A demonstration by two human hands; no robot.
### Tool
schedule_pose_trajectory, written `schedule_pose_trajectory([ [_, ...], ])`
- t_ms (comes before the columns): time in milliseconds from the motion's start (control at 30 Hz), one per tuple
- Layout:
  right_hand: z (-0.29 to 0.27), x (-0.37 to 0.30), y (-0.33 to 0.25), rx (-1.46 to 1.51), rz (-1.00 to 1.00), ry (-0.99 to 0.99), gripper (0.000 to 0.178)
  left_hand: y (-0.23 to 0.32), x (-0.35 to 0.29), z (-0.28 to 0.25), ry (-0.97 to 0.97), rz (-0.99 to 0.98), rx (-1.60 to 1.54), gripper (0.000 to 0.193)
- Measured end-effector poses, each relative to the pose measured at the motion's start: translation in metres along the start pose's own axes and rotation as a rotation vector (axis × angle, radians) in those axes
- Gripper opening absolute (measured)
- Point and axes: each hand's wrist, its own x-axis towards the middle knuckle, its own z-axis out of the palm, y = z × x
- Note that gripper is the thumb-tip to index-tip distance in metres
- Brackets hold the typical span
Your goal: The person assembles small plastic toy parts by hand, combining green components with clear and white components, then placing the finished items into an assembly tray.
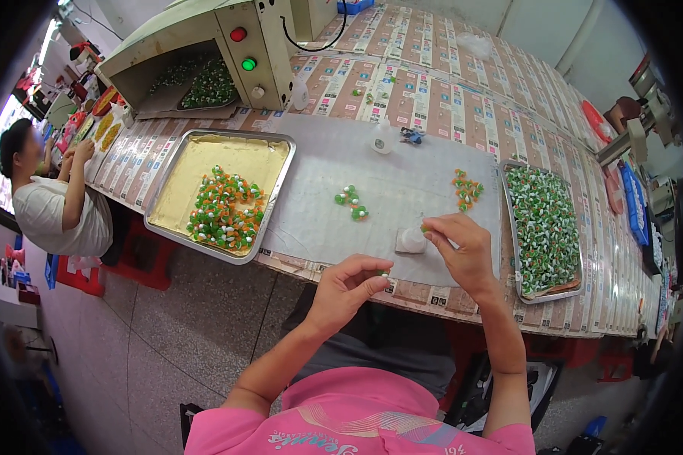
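My left hand [341,294] is closed in a pinch on a small green-and-white piece [385,274] just over the table's front edge. A small greenish piece [426,227] is between the thumb and forefinger of my right hand [467,249]; its exact kind is too small to tell. That hand is beside a small white pot [411,240] on a square base. On the pale sheet [303,220] lie a little cluster of green-and-white pieces [349,199] and, farther right, a cluster of orange-and-green pieces [467,189].
A metal tray [167,182] of green, white and orange pieces stands left, another tray [542,227] of green-and-white ones right. Behind are a white bottle [382,138], a blue clip-like item [412,136] and an oven-like machine [265,45]. At far left sits another person [61,205].
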Motion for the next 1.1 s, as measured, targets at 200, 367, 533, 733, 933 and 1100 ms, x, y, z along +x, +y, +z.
schedule_pose_trajectory([
  [200,0.000,-0.001,0.000,0.062,0.038,0.027,0.022,-0.002,0.002,-0.001,0.006,-0.059,-0.095,0.022],
  [367,-0.003,-0.014,-0.013,0.225,0.129,0.014,0.021,-0.005,0.005,0.002,-0.002,-0.105,-0.164,0.020],
  [533,-0.006,-0.038,-0.021,0.405,0.227,-0.051,0.018,-0.004,0.010,0.015,-0.031,-0.125,-0.229,0.020],
  [733,-0.011,-0.048,-0.021,0.460,0.244,-0.053,0.019,-0.006,0.013,0.023,-0.049,-0.125,-0.202,0.021],
  [933,-0.014,-0.049,-0.026,0.467,0.282,-0.081,0.018,-0.002,0.011,0.027,-0.065,-0.124,-0.196,0.021],
  [1100,-0.015,-0.051,-0.023,0.491,0.281,-0.103,0.018,-0.005,0.011,0.028,-0.062,-0.079,-0.133,0.018],
])
